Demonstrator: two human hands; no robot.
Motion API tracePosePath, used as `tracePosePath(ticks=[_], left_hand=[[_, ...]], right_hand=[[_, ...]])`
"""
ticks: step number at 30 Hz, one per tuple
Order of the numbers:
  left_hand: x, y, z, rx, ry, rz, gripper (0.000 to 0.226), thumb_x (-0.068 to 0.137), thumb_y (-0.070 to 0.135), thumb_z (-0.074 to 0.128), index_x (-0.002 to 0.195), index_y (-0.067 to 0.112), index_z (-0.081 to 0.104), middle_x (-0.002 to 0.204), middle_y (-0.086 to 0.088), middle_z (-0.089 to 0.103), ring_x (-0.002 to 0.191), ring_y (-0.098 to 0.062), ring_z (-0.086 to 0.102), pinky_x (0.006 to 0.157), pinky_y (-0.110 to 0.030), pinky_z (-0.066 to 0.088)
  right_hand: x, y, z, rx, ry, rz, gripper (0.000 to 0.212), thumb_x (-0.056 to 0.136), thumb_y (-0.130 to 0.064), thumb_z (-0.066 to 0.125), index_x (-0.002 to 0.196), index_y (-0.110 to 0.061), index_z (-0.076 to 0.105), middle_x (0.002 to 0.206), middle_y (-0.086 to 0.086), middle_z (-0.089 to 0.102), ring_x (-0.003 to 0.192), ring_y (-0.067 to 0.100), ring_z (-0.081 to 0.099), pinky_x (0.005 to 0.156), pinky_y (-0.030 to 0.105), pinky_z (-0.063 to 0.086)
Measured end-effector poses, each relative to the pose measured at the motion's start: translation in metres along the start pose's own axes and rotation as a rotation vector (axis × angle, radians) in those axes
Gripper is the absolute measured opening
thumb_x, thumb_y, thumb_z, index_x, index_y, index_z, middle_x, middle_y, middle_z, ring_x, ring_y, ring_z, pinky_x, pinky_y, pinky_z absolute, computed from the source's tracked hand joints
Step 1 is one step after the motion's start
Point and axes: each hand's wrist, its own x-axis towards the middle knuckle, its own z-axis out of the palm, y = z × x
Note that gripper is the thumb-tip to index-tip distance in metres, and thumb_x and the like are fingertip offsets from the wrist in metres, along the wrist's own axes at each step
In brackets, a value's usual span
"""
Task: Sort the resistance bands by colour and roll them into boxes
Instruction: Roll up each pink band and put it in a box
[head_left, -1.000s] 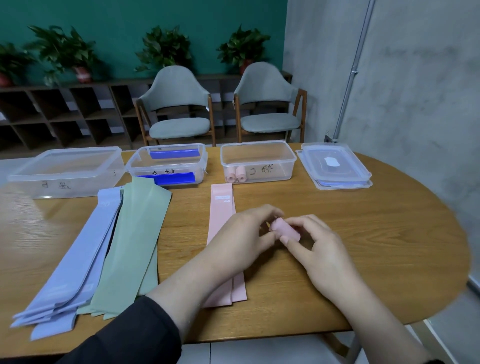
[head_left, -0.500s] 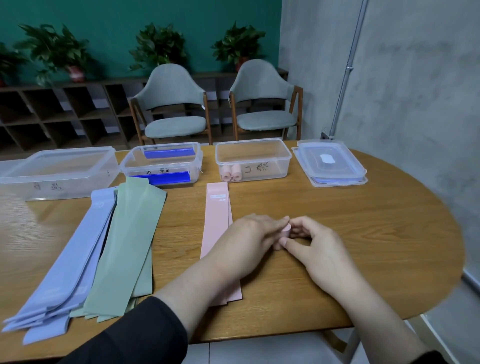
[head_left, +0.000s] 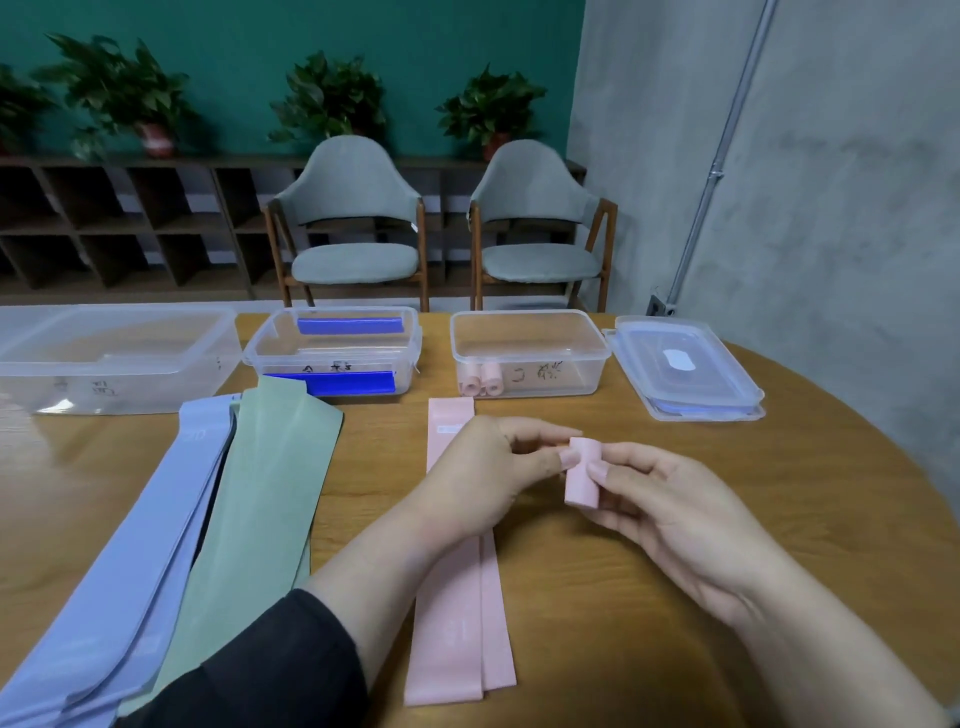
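A rolled pink band is held just above the table, pinched between the fingers of the right hand and touched by the left hand's curled fingertips. Flat pink bands are laid beneath the left wrist; two pink rolls are seen in the clear box behind.

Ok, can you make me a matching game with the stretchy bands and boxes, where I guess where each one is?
Things:
1. rolled-up pink band
2. flat green bands
3. clear plastic box with pink rolls inside
4. stack of clear plastic lids

Places:
A. far right on the wooden table
B. held between the left hand and right hand
C. beside the flat light blue bands
D. just left of the lids

Pairs: 1-B, 2-C, 3-D, 4-A
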Motion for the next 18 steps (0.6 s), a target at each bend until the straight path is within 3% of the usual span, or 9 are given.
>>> tracePosePath(ticks=[2, 4, 7, 9, 12, 13, 16, 18], left_hand=[[0.01, 0.0, -0.008, -0.025, 0.02, 0.033, 0.02, 0.096, 0.029, 0.068, 0.115, 0.031, 0.075, 0.101, 0.014, 0.077, 0.096, 0.0, 0.07, 0.085, -0.01, 0.048], [0.028, -0.002, -0.02, -0.051, 0.147, 0.067, 0.021, 0.099, 0.032, 0.062, 0.117, 0.033, 0.071, 0.087, 0.01, 0.077, 0.083, -0.002, 0.069, 0.081, -0.012, 0.05], [0.058, -0.016, -0.039, -0.011, 0.547, 0.042, 0.021, 0.104, 0.027, 0.054, 0.117, 0.028, 0.07, 0.082, 0.008, 0.072, 0.076, 0.004, 0.064, 0.067, -0.008, 0.047], [0.068, -0.031, -0.049, 0.029, 0.747, -0.022, 0.026, 0.105, 0.024, 0.05, 0.123, 0.024, 0.068, 0.097, 0.013, 0.07, 0.089, 0.01, 0.061, 0.07, -0.004, 0.045], [0.076, -0.057, -0.053, 0.121, 0.807, -0.066, 0.032, 0.105, 0.02, 0.048, 0.134, 0.023, 0.062, 0.126, 0.01, 0.064, 0.118, 0.0, 0.054, 0.102, -0.021, 0.046], [0.079, -0.062, -0.052, 0.166, 0.815, -0.064, 0.034, 0.104, 0.018, 0.048, 0.135, 0.022, 0.06, 0.131, 0.009, 0.061, 0.121, -0.002, 0.051, 0.105, -0.019, 0.041], [0.082, -0.072, -0.048, 0.26, 0.785, -0.067, 0.038, 0.103, 0.015, 0.048, 0.139, 0.021, 0.058, 0.131, 0.013, 0.057, 0.117, 0.008, 0.039, 0.098, -0.002, 0.025], [0.08, -0.076, -0.047, 0.225, 0.758, -0.101, 0.039, 0.104, 0.018, 0.048, 0.142, 0.025, 0.056, 0.127, 0.02, 0.054, 0.114, 0.013, 0.039, 0.091, 0.004, 0.024]], right_hand=[[0.012, -0.014, 0.001, -0.029, -0.009, -0.006, 0.019, 0.088, -0.017, 0.068, 0.104, -0.01, 0.077, 0.108, 0.015, 0.074, 0.104, 0.024, 0.071, 0.084, 0.029, 0.059], [0.03, -0.031, 0.003, -0.095, -0.009, -0.025, 0.015, 0.088, -0.016, 0.069, 0.099, -0.011, 0.077, 0.099, 0.011, 0.076, 0.095, 0.021, 0.072, 0.079, 0.026, 0.058], [0.069, -0.06, 0.002, -0.254, 0.056, -0.065, 0.013, 0.088, -0.016, 0.072, 0.098, -0.009, 0.075, 0.075, 0.0, 0.072, 0.074, 0.013, 0.069, 0.073, 0.028, 0.057], [0.102, -0.08, 0.003, -0.432, 0.12, -0.095, 0.015, 0.082, -0.02, 0.078, 0.094, -0.012, 0.073, 0.069, -0.002, 0.068, 0.066, 0.012, 0.066, 0.072, 0.031, 0.055], [0.159, -0.097, 0.01, -0.667, 0.204, -0.103, 0.015, 0.074, -0.022, 0.079, 0.084, -0.013, 0.072, 0.062, -0.001, 0.067, 0.059, 0.013, 0.063, 0.077, 0.04, 0.06], [0.178, -0.098, 0.014, -0.744, 0.226, -0.085, 0.014, 0.073, -0.021, 0.079, 0.081, -0.011, 0.073, 0.065, 0.005, 0.07, 0.061, 0.016, 0.065, 0.08, 0.044, 0.061], [0.223, -0.088, 0.027, -1.002, 0.231, 0.046, 0.024, 0.074, -0.02, 0.078, 0.085, 0.0, 0.072, 0.084, 0.023, 0.073, 0.072, 0.027, 0.07, 0.083, 0.05, 0.06], [0.243, -0.076, 0.034, -1.22, 0.206, 0.166, 0.029, 0.073, -0.025, 0.077, 0.086, 0.0, 0.071, 0.082, 0.019, 0.073, 0.076, 0.032, 0.069, 0.079, 0.04, 0.06]])
